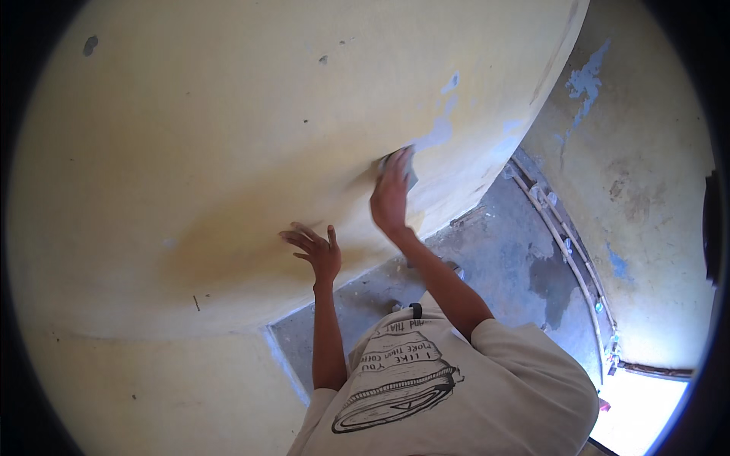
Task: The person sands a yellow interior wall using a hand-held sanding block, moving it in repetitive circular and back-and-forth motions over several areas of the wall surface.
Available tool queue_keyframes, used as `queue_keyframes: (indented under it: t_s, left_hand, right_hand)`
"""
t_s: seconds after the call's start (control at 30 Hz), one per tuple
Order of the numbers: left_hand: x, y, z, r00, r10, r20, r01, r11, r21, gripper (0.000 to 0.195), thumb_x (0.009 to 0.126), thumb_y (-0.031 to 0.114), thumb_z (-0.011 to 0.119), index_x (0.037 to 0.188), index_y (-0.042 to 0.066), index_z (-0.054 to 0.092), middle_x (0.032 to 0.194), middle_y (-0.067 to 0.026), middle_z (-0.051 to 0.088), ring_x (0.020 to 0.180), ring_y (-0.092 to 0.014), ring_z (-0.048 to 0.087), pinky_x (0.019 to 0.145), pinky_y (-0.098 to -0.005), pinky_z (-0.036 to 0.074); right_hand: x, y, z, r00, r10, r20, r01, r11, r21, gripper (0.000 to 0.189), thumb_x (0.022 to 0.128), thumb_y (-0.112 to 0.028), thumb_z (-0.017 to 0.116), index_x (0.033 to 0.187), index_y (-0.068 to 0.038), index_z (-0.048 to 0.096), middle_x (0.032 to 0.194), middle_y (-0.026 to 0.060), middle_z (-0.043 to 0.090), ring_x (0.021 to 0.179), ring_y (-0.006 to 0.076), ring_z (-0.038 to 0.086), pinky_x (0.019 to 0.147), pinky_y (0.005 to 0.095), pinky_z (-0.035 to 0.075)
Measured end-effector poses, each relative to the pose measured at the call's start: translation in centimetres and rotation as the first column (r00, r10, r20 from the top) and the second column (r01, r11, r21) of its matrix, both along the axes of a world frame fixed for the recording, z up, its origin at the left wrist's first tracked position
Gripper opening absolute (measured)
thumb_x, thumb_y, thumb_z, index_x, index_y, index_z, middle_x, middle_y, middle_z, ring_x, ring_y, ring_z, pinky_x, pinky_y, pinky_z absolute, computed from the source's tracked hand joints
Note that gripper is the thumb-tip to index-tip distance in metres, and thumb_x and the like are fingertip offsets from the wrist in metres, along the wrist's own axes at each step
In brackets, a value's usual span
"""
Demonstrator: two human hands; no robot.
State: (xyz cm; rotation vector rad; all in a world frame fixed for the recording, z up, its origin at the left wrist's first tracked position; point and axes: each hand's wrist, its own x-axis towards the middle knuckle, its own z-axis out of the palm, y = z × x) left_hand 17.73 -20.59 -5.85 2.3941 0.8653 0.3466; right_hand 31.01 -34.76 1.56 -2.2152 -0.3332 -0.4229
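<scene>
In front of me rises a yellowish painted wall [228, 142] with patches of flaked paint. My right hand [390, 196] presses a thin grey sheet [411, 176] flat to it. The sheet looks like an abrasive or a cloth, but blur keeps its material unclear. Just up and right of that hand is a bluish-white patch of peeled paint [436, 132]. My left hand [322, 253] is lower and to the left, fingers spread and holding nothing. Its fingertips are at or close to the wall; contact cannot be told.
A grey concrete floor [490, 268] lies below, with a dark stain [553, 285]. Long thin poles [562, 251] run along the foot of the right-hand wall [644, 182]. Bright light enters through an opening [644, 407] at lower right. A nail-like mark [197, 302] shows on the wall.
</scene>
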Motion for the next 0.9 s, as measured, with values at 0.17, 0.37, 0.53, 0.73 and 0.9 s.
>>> queue_keyframes:
  t_s: [0.17, 0.37, 0.53, 0.73, 0.9]
  left_hand:
    - [0.3, 0.1, -0.8, 0.999, 0.033, 0.035, -0.036, 0.996, 0.086, 0.103, 0.096, 0.058, 0.046, 0.15, 0.004, -0.022, 0.151, -0.0336, -0.029, 0.141, -0.054, -0.022, 0.103, -0.0769, 0.017]
    - [0.5, 0.1, -2.0, 0.981, -0.072, 0.182, 0.042, 0.985, 0.165, 0.101, 0.098, 0.054, 0.045, 0.146, -0.009, -0.018, 0.145, -0.0429, -0.027, 0.136, -0.06, -0.023, 0.109, -0.0709, -0.001]
    - [0.9, 0.5, -3.0, 0.976, -0.085, 0.199, 0.05, 0.983, 0.175, 0.104, 0.097, 0.053, 0.046, 0.144, -0.011, -0.021, 0.141, -0.0448, -0.031, 0.133, -0.06, -0.029, 0.109, -0.0684, -0.008]
    - [1.7, 0.2, -3.1, 0.989, -0.01, 0.149, -0.019, 0.981, 0.194, 0.112, 0.096, 0.059, 0.046, 0.14, -0.016, -0.024, 0.138, -0.0459, -0.035, 0.131, -0.06, -0.034, 0.108, -0.0679, -0.013]
    - [2.5, -0.2, -3.6, 0.985, -0.035, 0.17, 0.005, 0.984, 0.176, 0.116, 0.093, 0.058, 0.051, 0.139, -0.016, -0.025, 0.137, -0.0457, -0.036, 0.13, -0.059, -0.035, 0.105, -0.0709, -0.014]
  right_hand:
    - [-0.1, -0.1, 0.6, 0.98, -0.09, 0.178, 0.051, 0.976, 0.214, 0.061, 0.096, -0.003, 0.039, 0.147, 0.014, 0.012, 0.155, 0.0361, 0.005, 0.146, 0.0476, 0.008, 0.115, 0.0578, 0.019]
    - [0.4, -0.2, 0.6, 0.978, 0.208, 0.028, -0.21, 0.972, 0.107, 0.061, 0.097, 0.001, 0.037, 0.149, 0.012, 0.007, 0.156, 0.0343, -0.003, 0.145, 0.0488, 0.006, 0.118, 0.0495, 0.016]
    - [1.3, -0.9, 1.1, 0.99, -0.082, 0.117, 0.047, 0.96, 0.277, 0.062, 0.097, -0.003, 0.038, 0.15, 0.011, 0.008, 0.156, 0.0342, 0.001, 0.145, 0.0481, 0.007, 0.117, 0.0528, 0.013]
    - [2.3, -3.2, 1.6, 0.98, 0.201, 0.008, -0.201, 0.979, 0.025, 0.064, 0.096, -0.008, 0.04, 0.15, 0.011, 0.011, 0.157, 0.0335, 0.006, 0.147, 0.0461, 0.005, 0.116, 0.0584, 0.01]
    - [7.0, -7.0, 2.0, 0.987, -0.132, 0.095, 0.104, 0.96, 0.259, 0.058, 0.099, -0.005, 0.035, 0.148, 0.015, 0.009, 0.155, 0.0355, 0.005, 0.146, 0.047, 0.005, 0.117, 0.0538, 0.014]
